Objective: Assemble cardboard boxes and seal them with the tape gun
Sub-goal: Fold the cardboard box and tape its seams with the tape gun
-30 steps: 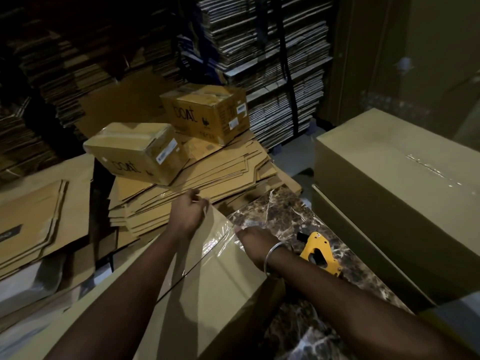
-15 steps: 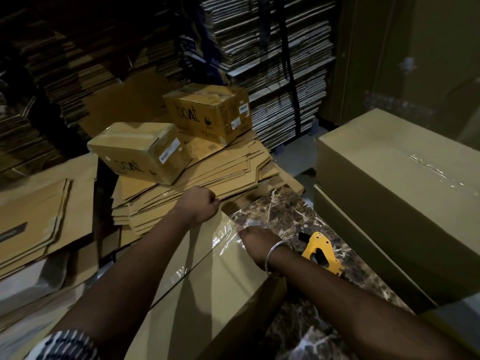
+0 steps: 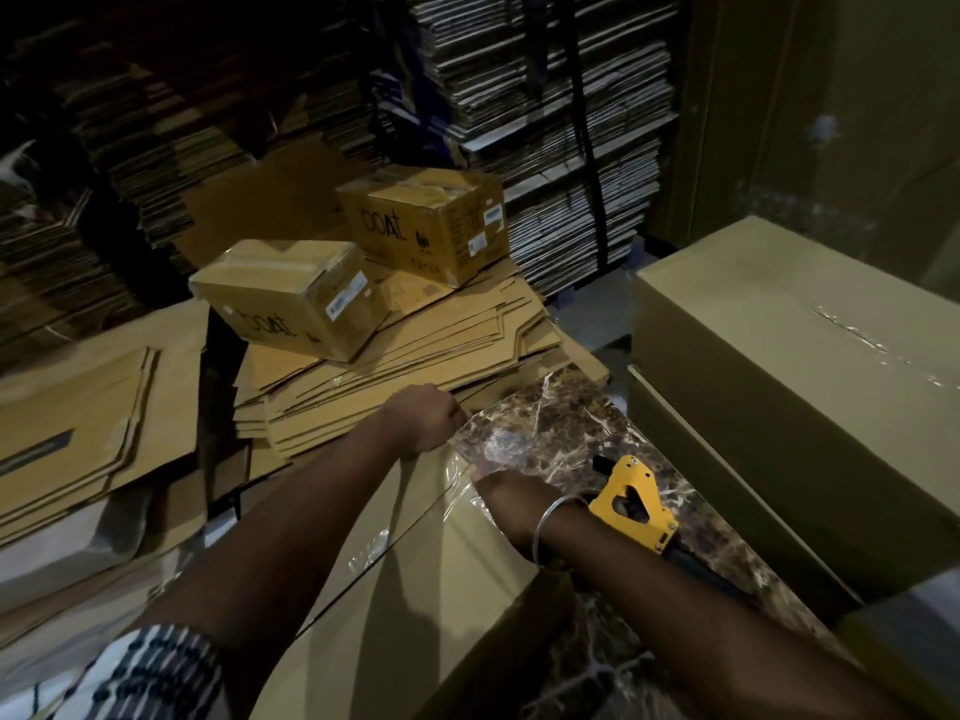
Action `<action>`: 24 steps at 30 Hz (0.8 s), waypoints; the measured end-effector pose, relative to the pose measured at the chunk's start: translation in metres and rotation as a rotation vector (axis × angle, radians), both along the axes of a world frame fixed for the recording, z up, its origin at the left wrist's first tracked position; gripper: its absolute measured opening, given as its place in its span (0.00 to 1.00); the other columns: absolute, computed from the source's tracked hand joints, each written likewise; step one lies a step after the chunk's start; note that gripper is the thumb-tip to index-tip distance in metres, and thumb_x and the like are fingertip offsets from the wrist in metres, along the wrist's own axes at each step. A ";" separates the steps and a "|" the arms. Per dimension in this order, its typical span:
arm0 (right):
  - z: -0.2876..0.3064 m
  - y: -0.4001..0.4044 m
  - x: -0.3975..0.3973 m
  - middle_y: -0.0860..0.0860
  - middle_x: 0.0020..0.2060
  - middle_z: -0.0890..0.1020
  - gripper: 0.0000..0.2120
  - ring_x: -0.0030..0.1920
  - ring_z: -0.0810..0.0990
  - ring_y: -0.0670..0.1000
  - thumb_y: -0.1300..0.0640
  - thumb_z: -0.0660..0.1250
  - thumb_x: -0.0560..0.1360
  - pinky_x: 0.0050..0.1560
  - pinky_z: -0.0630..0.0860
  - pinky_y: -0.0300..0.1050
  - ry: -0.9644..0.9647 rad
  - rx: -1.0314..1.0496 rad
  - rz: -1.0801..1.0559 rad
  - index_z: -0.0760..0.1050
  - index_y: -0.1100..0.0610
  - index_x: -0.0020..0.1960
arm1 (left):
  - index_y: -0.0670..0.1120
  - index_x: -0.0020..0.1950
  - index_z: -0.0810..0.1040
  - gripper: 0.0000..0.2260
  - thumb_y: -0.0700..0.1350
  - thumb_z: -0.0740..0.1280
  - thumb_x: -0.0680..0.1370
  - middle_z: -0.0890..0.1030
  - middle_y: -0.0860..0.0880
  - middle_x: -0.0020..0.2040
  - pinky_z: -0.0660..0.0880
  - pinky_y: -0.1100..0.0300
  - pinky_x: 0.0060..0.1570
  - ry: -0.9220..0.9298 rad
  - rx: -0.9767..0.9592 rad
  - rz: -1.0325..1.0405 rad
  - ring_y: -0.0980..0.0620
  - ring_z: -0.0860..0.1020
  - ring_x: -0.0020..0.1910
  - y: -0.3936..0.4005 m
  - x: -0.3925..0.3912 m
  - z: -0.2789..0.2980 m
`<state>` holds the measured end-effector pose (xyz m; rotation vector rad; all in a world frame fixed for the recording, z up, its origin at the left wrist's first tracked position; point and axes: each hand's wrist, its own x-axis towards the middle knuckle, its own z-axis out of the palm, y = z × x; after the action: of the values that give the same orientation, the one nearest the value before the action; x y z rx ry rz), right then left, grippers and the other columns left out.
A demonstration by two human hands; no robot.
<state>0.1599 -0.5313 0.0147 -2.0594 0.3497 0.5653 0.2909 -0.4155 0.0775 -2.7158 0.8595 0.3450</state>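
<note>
Low in the middle of the frame a long cardboard box (image 3: 415,579) lies on a dark marbled table (image 3: 561,423), a strip of clear tape (image 3: 457,480) shining along its top seam and over the far end. The left hand (image 3: 423,418) sits at that far end, just left of centre, with its fingers curled into a fist pressed down on the box edge; whether they pinch the tape I cannot tell. The right hand (image 3: 511,498), with a metal bangle (image 3: 550,527) at the wrist, lies palm down on the right side of the box top, fingers pressed together on the tape end near the corner.

The yellow tape gun (image 3: 631,501) lies on the table just right of the right wrist, with neither hand on it.

Behind the hands, a heap of flattened cardboard (image 3: 415,366) carries two small closed boxes (image 3: 291,298), both printed "boat". At the right of the frame stand two large taped boxes (image 3: 779,356), one upon the other. More flat sheets lie at the left edge, and bundled cardboard fills the shelves (image 3: 545,96) across the top of the frame.
</note>
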 end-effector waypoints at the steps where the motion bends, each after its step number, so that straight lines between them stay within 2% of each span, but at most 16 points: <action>1: 0.001 0.001 -0.003 0.65 0.72 0.68 0.23 0.70 0.70 0.64 0.56 0.44 0.86 0.68 0.67 0.52 0.041 0.073 -0.026 0.56 0.62 0.79 | 0.45 0.54 0.83 0.21 0.55 0.54 0.84 0.82 0.45 0.46 0.76 0.53 0.46 0.040 -0.012 -0.004 0.46 0.79 0.44 0.001 -0.002 -0.006; 3: 0.004 -0.001 -0.007 0.64 0.74 0.66 0.23 0.74 0.67 0.60 0.55 0.45 0.87 0.70 0.61 0.47 0.097 0.188 0.016 0.57 0.64 0.78 | 0.46 0.57 0.82 0.21 0.56 0.54 0.84 0.83 0.44 0.53 0.77 0.52 0.51 0.096 -0.015 0.025 0.44 0.80 0.49 0.002 -0.004 -0.014; 5: 0.007 -0.006 -0.013 0.59 0.78 0.63 0.25 0.78 0.61 0.56 0.49 0.49 0.87 0.74 0.56 0.45 0.115 0.324 0.089 0.59 0.62 0.79 | 0.46 0.58 0.82 0.21 0.59 0.56 0.83 0.82 0.45 0.55 0.75 0.52 0.54 0.178 -0.061 0.113 0.44 0.79 0.53 0.001 -0.004 -0.016; 8: 0.003 -0.013 -0.012 0.55 0.78 0.63 0.32 0.78 0.61 0.55 0.36 0.46 0.83 0.78 0.55 0.53 0.100 0.365 0.106 0.61 0.53 0.80 | 0.47 0.57 0.84 0.20 0.59 0.60 0.83 0.83 0.45 0.58 0.75 0.51 0.59 0.338 -0.377 0.292 0.47 0.80 0.54 0.002 -0.008 -0.015; 10: 0.003 -0.014 -0.010 0.54 0.78 0.64 0.35 0.77 0.61 0.55 0.32 0.43 0.81 0.77 0.55 0.54 0.120 0.332 0.116 0.61 0.51 0.80 | 0.44 0.55 0.84 0.22 0.60 0.59 0.83 0.84 0.42 0.55 0.76 0.50 0.58 0.283 -0.651 0.364 0.45 0.81 0.54 0.002 -0.021 -0.012; 13: 0.006 -0.013 -0.007 0.56 0.79 0.59 0.34 0.79 0.56 0.56 0.35 0.42 0.83 0.76 0.52 0.50 0.147 0.273 0.133 0.54 0.54 0.81 | 0.45 0.58 0.83 0.27 0.63 0.55 0.81 0.84 0.45 0.56 0.75 0.52 0.57 0.098 -0.918 0.348 0.47 0.80 0.56 0.010 -0.055 -0.016; 16: 0.004 -0.011 -0.007 0.58 0.79 0.59 0.36 0.79 0.57 0.56 0.34 0.41 0.82 0.76 0.54 0.49 0.142 0.276 0.119 0.57 0.58 0.80 | 0.50 0.68 0.78 0.20 0.57 0.56 0.83 0.79 0.51 0.66 0.70 0.59 0.61 -0.058 -0.866 0.226 0.53 0.75 0.64 0.028 -0.096 -0.029; 19: 0.001 -0.008 -0.008 0.59 0.77 0.64 0.36 0.77 0.62 0.55 0.35 0.41 0.83 0.73 0.57 0.45 0.088 0.244 0.125 0.63 0.59 0.78 | 0.51 0.75 0.71 0.22 0.57 0.54 0.84 0.73 0.51 0.73 0.65 0.59 0.69 -0.153 -0.709 0.168 0.53 0.69 0.72 0.045 -0.133 -0.040; 22: -0.001 -0.008 -0.009 0.58 0.75 0.69 0.37 0.74 0.68 0.56 0.33 0.41 0.81 0.74 0.60 0.46 0.039 0.224 0.155 0.67 0.56 0.76 | 0.57 0.81 0.54 0.26 0.62 0.46 0.84 0.54 0.58 0.81 0.52 0.59 0.73 -0.069 -0.565 0.220 0.58 0.50 0.80 0.058 -0.157 -0.042; 24: -0.005 -0.008 -0.007 0.59 0.72 0.73 0.37 0.70 0.73 0.56 0.32 0.39 0.81 0.71 0.65 0.49 0.013 0.180 0.195 0.68 0.54 0.76 | 0.61 0.81 0.43 0.27 0.65 0.43 0.82 0.42 0.64 0.80 0.44 0.56 0.75 0.022 -0.472 0.258 0.62 0.39 0.79 0.070 -0.170 -0.041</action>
<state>0.1529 -0.5397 0.0097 -1.9277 0.1012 0.7015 0.1211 -0.3455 0.0370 -3.2793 0.6600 0.2472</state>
